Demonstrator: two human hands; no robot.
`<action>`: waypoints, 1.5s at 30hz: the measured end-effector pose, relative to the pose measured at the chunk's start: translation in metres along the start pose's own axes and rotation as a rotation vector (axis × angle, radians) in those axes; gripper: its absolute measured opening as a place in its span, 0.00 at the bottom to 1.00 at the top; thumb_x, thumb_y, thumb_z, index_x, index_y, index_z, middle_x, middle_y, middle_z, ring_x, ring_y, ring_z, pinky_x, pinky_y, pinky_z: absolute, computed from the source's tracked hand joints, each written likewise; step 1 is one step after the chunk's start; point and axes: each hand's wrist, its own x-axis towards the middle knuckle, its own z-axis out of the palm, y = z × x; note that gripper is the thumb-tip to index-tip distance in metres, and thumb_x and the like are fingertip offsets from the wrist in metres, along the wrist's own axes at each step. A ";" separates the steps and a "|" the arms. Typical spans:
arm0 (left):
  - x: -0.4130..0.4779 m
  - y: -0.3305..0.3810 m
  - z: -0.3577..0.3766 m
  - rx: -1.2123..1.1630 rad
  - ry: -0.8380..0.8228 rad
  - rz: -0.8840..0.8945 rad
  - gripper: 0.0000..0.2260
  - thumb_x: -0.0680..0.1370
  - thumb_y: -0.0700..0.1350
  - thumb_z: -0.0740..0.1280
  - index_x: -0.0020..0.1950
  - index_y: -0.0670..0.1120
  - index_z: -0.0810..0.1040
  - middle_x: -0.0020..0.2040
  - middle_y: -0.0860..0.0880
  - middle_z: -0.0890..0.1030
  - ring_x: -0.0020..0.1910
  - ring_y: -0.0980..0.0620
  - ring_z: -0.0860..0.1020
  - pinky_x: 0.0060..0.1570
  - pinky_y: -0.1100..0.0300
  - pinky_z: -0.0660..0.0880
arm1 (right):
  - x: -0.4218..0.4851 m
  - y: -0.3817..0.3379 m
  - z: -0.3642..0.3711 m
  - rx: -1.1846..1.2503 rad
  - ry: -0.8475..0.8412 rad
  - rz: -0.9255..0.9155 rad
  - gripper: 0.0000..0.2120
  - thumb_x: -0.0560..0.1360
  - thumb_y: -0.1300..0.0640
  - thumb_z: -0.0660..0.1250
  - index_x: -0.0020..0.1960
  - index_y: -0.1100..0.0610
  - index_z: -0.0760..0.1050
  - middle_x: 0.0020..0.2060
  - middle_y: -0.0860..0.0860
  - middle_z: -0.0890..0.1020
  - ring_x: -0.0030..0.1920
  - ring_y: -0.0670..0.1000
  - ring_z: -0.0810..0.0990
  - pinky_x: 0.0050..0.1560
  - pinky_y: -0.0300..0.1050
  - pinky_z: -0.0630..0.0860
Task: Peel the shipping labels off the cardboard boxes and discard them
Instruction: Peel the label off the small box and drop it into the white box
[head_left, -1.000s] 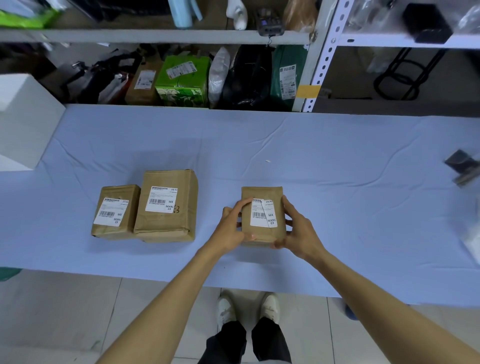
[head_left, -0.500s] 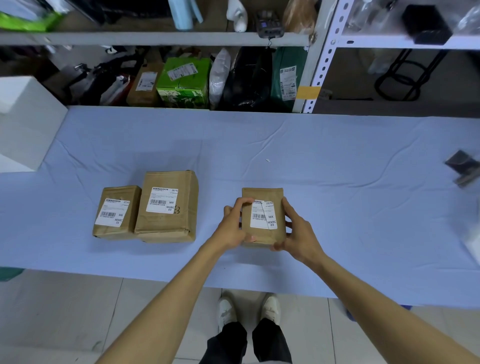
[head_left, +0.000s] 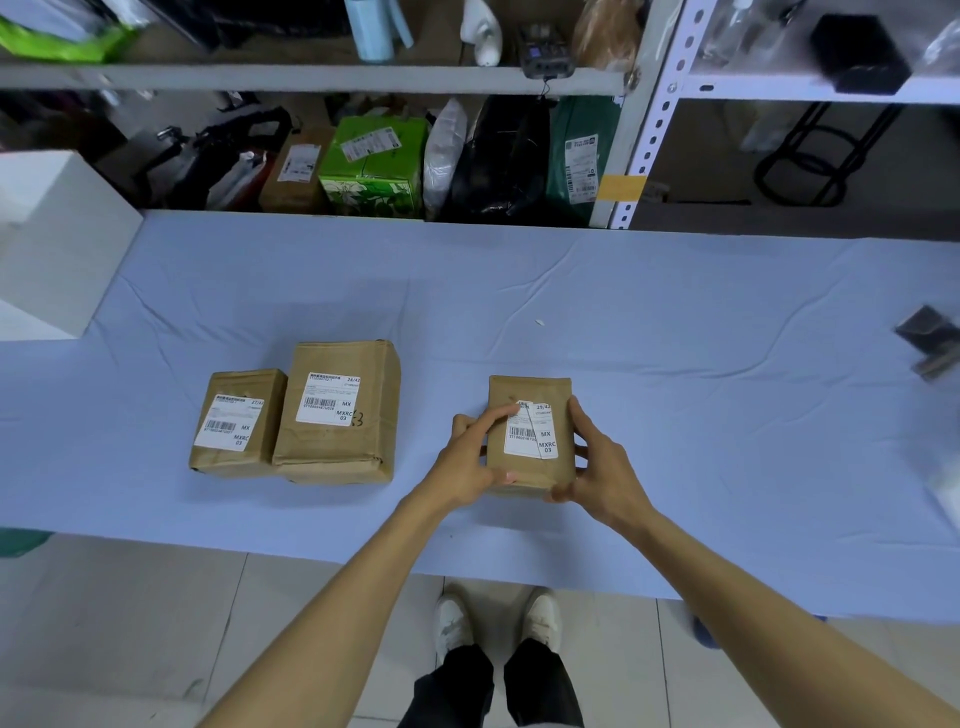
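3 cardboard boxes sit on the blue table cloth (head_left: 675, 364). We hold the small box (head_left: 530, 387) between both hands. Our right hand (head_left: 597, 462) wraps its right edge, fingers curled along the side. Our left hand (head_left: 467, 457) grips the left edge with the thumb low, and its forefinger (head_left: 498, 415) reaches onto the top left corner of the shipping label (head_left: 535, 434). We cannot tell whether that corner is lifted. Well left of the grip, the tall box (head_left: 332, 447) and the low box (head_left: 234, 457) stand touching, each labelled on top.

Three boxes (head_left: 228, 460) (head_left: 332, 441) (head_left: 530, 473), three labels (head_left: 228, 423) (head_left: 328, 400) (head_left: 535, 431).
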 end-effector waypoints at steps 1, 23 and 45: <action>0.000 0.000 0.000 0.001 0.001 -0.001 0.36 0.71 0.36 0.74 0.71 0.61 0.64 0.60 0.49 0.63 0.59 0.51 0.71 0.57 0.65 0.74 | 0.000 0.000 0.000 -0.004 -0.001 -0.001 0.57 0.60 0.72 0.76 0.78 0.51 0.48 0.67 0.45 0.71 0.63 0.47 0.73 0.43 0.31 0.79; 0.000 0.013 -0.002 0.065 -0.044 -0.049 0.26 0.70 0.29 0.70 0.55 0.58 0.73 0.60 0.46 0.62 0.55 0.51 0.71 0.50 0.70 0.76 | 0.000 -0.003 -0.001 -0.100 -0.005 0.005 0.58 0.60 0.70 0.76 0.78 0.49 0.46 0.62 0.48 0.75 0.60 0.50 0.75 0.51 0.46 0.81; 0.031 0.026 0.019 -0.004 0.568 -0.037 0.04 0.73 0.46 0.74 0.44 0.48 0.81 0.53 0.52 0.73 0.49 0.55 0.78 0.46 0.69 0.69 | 0.002 -0.001 -0.001 -0.068 -0.004 0.046 0.58 0.61 0.71 0.76 0.78 0.47 0.44 0.59 0.47 0.75 0.57 0.48 0.76 0.44 0.37 0.79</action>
